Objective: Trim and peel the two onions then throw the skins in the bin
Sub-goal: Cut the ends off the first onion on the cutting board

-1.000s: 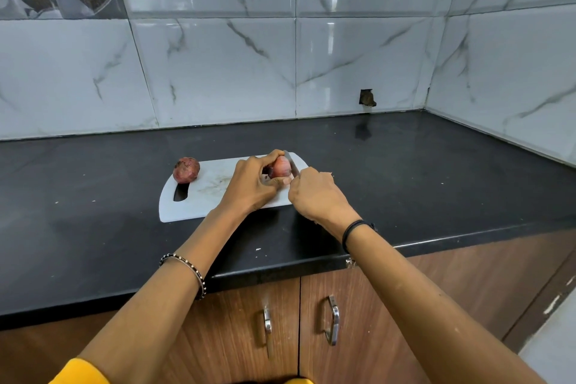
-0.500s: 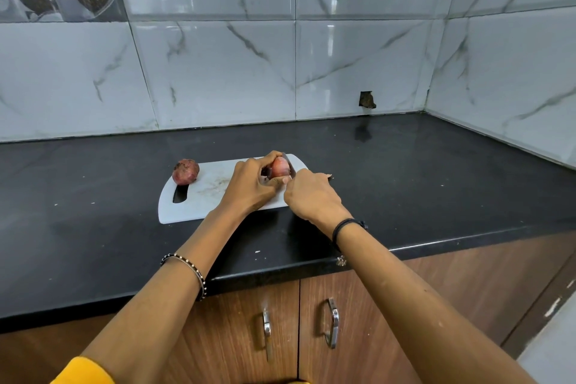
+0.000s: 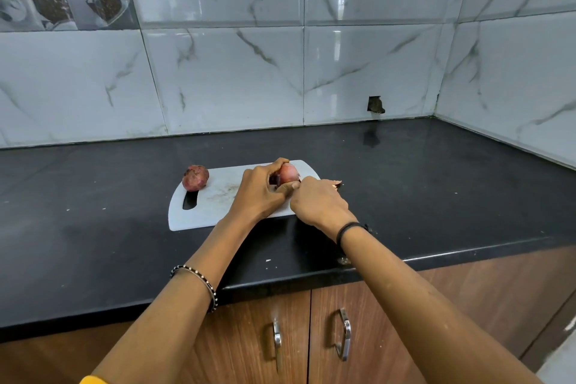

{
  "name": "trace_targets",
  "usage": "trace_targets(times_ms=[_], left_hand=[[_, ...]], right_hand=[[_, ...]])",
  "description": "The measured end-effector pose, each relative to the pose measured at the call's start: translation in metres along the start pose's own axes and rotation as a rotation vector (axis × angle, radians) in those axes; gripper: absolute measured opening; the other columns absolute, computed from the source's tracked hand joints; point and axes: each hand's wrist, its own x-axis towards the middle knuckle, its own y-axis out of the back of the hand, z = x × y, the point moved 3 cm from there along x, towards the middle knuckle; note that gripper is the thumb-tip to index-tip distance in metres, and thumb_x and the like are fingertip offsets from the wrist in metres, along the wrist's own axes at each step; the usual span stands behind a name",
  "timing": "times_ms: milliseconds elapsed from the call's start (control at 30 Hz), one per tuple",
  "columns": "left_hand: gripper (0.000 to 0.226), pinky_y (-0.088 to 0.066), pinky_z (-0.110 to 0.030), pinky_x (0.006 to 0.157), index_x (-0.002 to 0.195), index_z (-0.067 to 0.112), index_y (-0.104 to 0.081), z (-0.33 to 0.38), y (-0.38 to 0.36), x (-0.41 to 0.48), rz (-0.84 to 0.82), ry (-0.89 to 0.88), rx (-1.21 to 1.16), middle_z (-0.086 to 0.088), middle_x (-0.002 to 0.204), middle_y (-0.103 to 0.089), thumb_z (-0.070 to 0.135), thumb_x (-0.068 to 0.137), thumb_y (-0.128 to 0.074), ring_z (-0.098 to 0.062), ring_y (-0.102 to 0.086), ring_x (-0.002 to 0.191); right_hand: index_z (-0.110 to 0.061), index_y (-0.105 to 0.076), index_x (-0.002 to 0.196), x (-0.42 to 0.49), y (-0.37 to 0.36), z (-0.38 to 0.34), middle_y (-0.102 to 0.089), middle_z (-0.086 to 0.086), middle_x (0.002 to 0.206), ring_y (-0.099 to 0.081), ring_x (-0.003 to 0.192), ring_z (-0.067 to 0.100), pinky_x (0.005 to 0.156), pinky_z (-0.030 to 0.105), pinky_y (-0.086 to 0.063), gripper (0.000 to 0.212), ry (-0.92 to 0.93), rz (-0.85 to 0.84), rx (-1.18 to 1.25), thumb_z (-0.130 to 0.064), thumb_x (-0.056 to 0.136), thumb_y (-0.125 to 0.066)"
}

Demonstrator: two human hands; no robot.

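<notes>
A white cutting board lies on the black countertop. At the board's right end my left hand grips a reddish onion from the left, fingers over its top. My right hand is pressed against the onion's near right side, fingers curled round a knife. Only a brown end of the knife pokes out to the right; the blade is hidden. A second onion, with dull unpeeled skin, sits alone at the board's far left corner. No bin is in view.
Marble-look tiled walls close off the back and the right, meeting in a corner. A small hole breaks the back tile. Wooden cabinet doors with metal handles run under the counter's front edge.
The knife blade stood above the onion a second ago; it has since come down and is now hidden behind my hands. My right hand shifted slightly left and lower. The second onion stayed put.
</notes>
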Motion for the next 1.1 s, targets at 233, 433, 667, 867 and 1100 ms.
trace_targets(times_ms=[233,433,667,867,1100], left_hand=[[0.041,-0.053,-0.027,0.097,0.123,0.029,-0.067,-0.004,0.005,0.0,-0.051,0.028,-0.231,0.006,0.112,-0.074,0.023,0.085,-0.081,-0.011,-0.069,0.105],[0.049,-0.057,-0.029,0.089,0.12,0.032,-0.062,-0.015,0.006,0.002,-0.061,0.114,-0.379,0.004,0.117,-0.072,0.019,0.08,-0.086,-0.013,-0.07,0.103],[0.051,-0.058,-0.034,0.09,0.12,0.024,-0.063,-0.016,0.007,0.003,-0.016,0.154,-0.512,0.008,0.116,-0.073,0.007,0.078,-0.087,-0.01,-0.068,0.11],[0.052,-0.057,-0.037,0.097,0.118,0.025,-0.064,-0.016,0.008,0.003,-0.005,0.137,-0.523,0.007,0.117,-0.073,0.006,0.076,-0.087,-0.01,-0.068,0.111],[0.052,-0.056,-0.04,0.098,0.117,0.026,-0.064,-0.017,0.007,0.004,0.001,0.141,-0.55,0.004,0.118,-0.073,0.004,0.076,-0.087,-0.015,-0.069,0.112]], right_hand=[[-0.007,-0.057,0.107,-0.001,-0.001,0.012,-0.056,0.022,0.127,-0.055,0.116,0.042,0.093,0.043,-0.046,0.026,0.022,0.044,0.016,-0.022,0.104,-0.037],[-0.015,-0.036,0.071,-0.007,0.004,0.026,-0.054,0.013,0.101,-0.051,0.07,0.027,0.063,0.031,-0.042,0.034,0.051,0.087,0.167,-0.024,0.104,-0.035],[0.002,-0.058,0.103,-0.01,0.004,0.036,-0.056,0.008,0.083,-0.049,0.056,0.021,0.045,0.029,-0.041,0.039,0.053,0.061,0.403,-0.029,0.102,-0.035],[-0.007,-0.06,0.093,-0.013,0.003,0.044,-0.049,0.003,0.065,-0.04,0.044,0.012,0.038,0.025,-0.036,0.031,0.159,0.058,0.588,-0.035,0.103,-0.048],[-0.02,-0.058,0.088,-0.006,0.002,0.048,-0.052,-0.002,0.066,-0.046,0.049,0.012,0.045,0.026,-0.039,0.02,0.229,0.101,0.506,-0.037,0.094,-0.068]])
